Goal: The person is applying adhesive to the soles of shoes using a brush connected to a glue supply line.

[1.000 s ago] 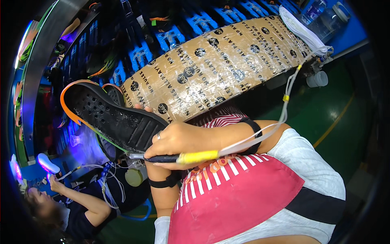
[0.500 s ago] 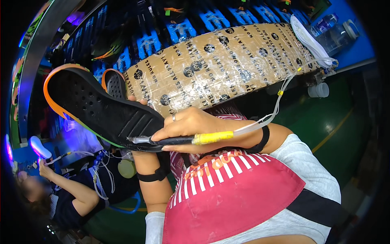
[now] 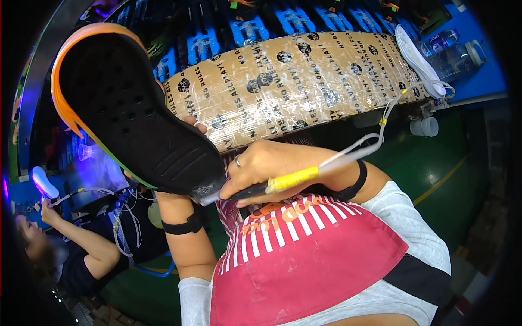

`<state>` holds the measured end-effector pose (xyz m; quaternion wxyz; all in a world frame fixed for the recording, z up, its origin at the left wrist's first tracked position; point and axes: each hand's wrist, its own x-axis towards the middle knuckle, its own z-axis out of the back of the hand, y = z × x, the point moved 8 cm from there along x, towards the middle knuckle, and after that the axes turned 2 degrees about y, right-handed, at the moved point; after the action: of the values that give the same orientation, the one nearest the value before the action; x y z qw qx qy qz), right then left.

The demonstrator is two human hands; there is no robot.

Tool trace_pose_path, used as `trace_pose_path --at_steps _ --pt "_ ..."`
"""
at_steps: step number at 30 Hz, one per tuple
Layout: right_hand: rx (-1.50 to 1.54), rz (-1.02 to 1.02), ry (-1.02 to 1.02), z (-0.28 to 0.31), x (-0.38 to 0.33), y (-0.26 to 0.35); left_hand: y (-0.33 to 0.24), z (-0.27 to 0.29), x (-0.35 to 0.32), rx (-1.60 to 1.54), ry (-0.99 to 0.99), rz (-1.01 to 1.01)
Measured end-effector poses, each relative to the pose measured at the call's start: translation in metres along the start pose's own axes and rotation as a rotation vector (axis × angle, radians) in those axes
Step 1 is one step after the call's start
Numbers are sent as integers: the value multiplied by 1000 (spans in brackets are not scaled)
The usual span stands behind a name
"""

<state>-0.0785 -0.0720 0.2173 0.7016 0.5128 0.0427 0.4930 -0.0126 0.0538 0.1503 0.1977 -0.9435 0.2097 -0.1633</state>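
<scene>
A black shoe sole with an orange and green rim is tilted up at the left, its holed, ribbed face toward me. My left hand is closed on it from behind; a few fingertips show at its edge and the rest is hidden. My right hand grips a glue brush with a dark shaft and yellow-wrapped handle. The bristles press on the sole's near end, where a wet patch shines. From the handle, a clear tube runs up to the right.
Beyond my hands lies a taped cardboard-covered surface, with blue racks behind it. A white shoe-shaped piece and plastic bottles are at the far right. A white cup hangs below. On the left, a co-worker holds up a pale sole.
The sole has risen and tipped up toward me, covering the second sole behind it. My right hand has moved the brush slightly right and down, to the sole's near end.
</scene>
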Motion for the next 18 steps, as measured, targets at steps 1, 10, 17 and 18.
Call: trace_pose_path --at_steps 1,10,17,18 --pt "85 -2 59 -1 -1 0 -2 1 -1 -1 -3 -3" --pt "20 -7 147 1 -3 2 -6 -19 11 275 -24 91" --pt "-9 11 126 5 3 6 -9 3 14 312 -314 336" --pt "-63 62 142 1 3 8 -6 -6 15 311 -315 330"
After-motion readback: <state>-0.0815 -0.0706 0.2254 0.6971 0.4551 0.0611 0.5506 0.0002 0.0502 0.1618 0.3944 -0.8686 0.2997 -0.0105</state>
